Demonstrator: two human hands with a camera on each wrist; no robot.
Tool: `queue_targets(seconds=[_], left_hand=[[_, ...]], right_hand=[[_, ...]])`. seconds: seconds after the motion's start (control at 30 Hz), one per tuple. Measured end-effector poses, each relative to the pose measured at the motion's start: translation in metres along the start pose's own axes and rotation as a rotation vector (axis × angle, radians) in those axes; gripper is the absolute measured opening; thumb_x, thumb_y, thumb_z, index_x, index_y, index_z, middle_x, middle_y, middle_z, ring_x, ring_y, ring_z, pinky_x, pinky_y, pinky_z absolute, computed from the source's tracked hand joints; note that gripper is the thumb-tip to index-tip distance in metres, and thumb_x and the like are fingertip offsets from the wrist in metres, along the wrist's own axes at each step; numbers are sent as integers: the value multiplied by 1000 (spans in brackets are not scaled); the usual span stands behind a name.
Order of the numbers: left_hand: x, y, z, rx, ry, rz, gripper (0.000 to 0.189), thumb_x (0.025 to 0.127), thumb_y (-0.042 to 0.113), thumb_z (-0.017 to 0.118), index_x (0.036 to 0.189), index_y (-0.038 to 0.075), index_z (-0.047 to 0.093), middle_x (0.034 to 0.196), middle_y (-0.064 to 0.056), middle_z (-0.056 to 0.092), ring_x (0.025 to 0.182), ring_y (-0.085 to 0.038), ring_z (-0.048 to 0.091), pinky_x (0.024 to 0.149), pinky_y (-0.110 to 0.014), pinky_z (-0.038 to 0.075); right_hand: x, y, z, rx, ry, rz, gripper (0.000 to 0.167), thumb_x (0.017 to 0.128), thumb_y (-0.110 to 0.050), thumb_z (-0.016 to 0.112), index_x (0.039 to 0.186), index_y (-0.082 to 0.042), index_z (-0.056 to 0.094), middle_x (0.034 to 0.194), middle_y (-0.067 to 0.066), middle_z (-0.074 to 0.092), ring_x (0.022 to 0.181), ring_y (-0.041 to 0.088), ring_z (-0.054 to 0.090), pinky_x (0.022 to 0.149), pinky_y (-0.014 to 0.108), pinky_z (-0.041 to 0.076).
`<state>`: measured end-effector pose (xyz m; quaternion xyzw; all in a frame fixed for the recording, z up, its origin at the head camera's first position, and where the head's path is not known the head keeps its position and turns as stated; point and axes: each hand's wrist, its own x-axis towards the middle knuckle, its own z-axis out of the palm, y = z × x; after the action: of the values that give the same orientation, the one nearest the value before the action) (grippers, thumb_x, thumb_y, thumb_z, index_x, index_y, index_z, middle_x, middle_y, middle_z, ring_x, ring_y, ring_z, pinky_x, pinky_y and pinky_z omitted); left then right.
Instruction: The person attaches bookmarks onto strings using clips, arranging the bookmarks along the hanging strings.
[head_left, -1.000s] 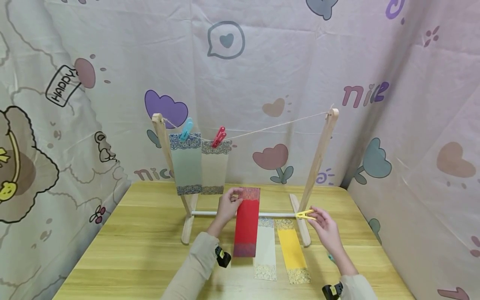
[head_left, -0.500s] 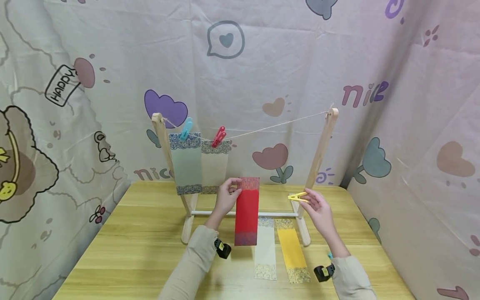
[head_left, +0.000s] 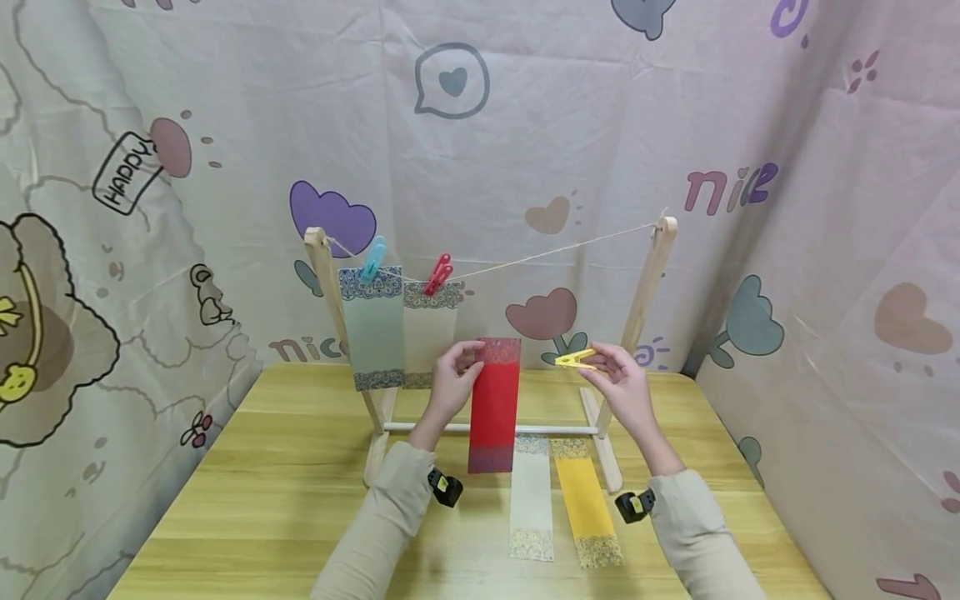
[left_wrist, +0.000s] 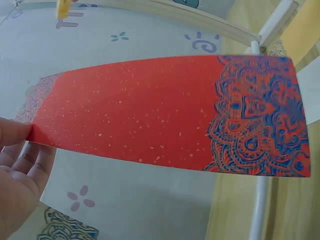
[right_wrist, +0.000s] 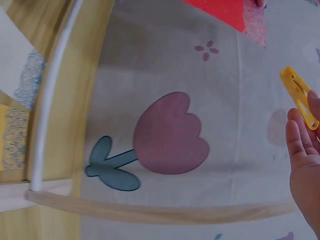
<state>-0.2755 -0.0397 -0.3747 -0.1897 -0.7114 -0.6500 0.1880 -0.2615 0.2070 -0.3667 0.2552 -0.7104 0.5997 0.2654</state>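
My left hand [head_left: 452, 382] pinches the red paper strip [head_left: 493, 408] by its upper left edge, so it hangs upright below the string [head_left: 555, 252]. Blue lace-like patterning on its lower end shows in the left wrist view, where the strip [left_wrist: 135, 112] spans the frame. To the right, my right hand [head_left: 626, 390] holds a yellow clothespin [head_left: 576, 358] between thumb and fingers, its tip toward the strip but apart from it. On the string, a blue clothespin [head_left: 372, 260] holds a pale green strip [head_left: 373, 333], and a red clothespin [head_left: 437, 275] holds a cream strip [head_left: 431, 329].
The string runs between two wooden posts [head_left: 645, 300], joined low down by a white bar [head_left: 555, 430]. A whitish strip [head_left: 531, 492] and a yellow strip [head_left: 588, 500] lie on the wooden table [head_left: 262, 500]. Behind hangs a printed cloth [head_left: 525, 125].
My left hand has raised the red paper strip. My right hand has moved up and to the left with the yellow clothespin, closer to the strip.
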Motion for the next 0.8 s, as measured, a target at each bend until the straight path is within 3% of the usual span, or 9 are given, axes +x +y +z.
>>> queue_targets(seconds=[0.13, 0.4, 0.63, 0.8], left_hand=[[3, 1, 1, 1, 8, 35, 22, 82, -13, 53, 104, -10, 57, 101, -24, 58, 82, -36, 59, 60, -24, 47], [16, -18, 4, 6, 46, 53, 21, 83, -9, 54, 102, -4, 62, 96, -17, 61, 77, -26, 60, 59, -21, 45], [13, 21, 1, -31, 33, 78, 21, 82, -15, 50, 102, -14, 58, 98, -27, 58, 79, -39, 57, 56, -18, 40], [15, 25, 0, -31, 33, 109, 23, 81, -17, 49, 102, -15, 57, 102, -27, 58, 81, -39, 58, 57, -18, 41]], right_hand=[[13, -13, 6, -38, -22, -31, 36, 69, 23, 60, 104, 20, 50, 91, 33, 55, 83, 14, 59, 75, 19, 47], [40, -18, 13, -66, -27, -92, 37, 69, 19, 64, 104, 16, 53, 91, 27, 58, 82, 20, 59, 76, 23, 48], [62, -38, 21, -92, -37, -175, 36, 67, 20, 64, 101, 19, 53, 88, 30, 58, 76, 15, 58, 72, 17, 47], [71, -65, 29, -142, -57, -180, 33, 69, 19, 64, 100, 21, 53, 87, 30, 58, 74, 13, 56, 69, 16, 46]])
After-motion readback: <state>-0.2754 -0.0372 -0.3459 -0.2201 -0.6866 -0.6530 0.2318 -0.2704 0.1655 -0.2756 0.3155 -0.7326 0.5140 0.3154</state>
